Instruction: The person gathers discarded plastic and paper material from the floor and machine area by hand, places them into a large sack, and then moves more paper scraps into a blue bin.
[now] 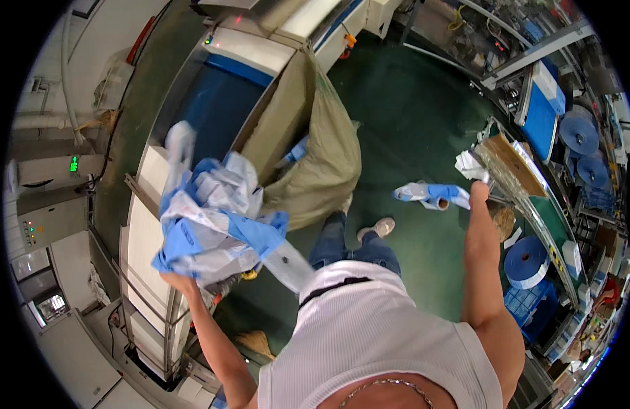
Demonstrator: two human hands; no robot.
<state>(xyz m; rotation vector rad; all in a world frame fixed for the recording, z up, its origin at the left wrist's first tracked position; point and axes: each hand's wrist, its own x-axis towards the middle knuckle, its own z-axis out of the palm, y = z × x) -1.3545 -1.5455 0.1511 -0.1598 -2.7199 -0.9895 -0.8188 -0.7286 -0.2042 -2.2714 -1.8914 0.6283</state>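
At the left, my left hand (180, 281) grips a large loose bundle of blue and white printed plastic film (216, 218) from below. The bundle is smeared by motion, and a tail of it hangs toward my waist. My right arm reaches out to the right. There my right hand (478, 193) is closed at a crumpled white piece of film or paper (470, 165); its fingers are partly hidden. Just left of that hand is a blue and white film roll (424, 193) with a brown core end showing. I cannot tell whether the hand touches it.
A big olive woven sack (328, 146) hangs open beside a machine with a blue conveyor belt (219, 102). Green floor (403, 102) lies between it and the right-hand workbench. Blue film rolls (526, 258), a cardboard box (514, 163) and a blue crate (529, 303) stand there.
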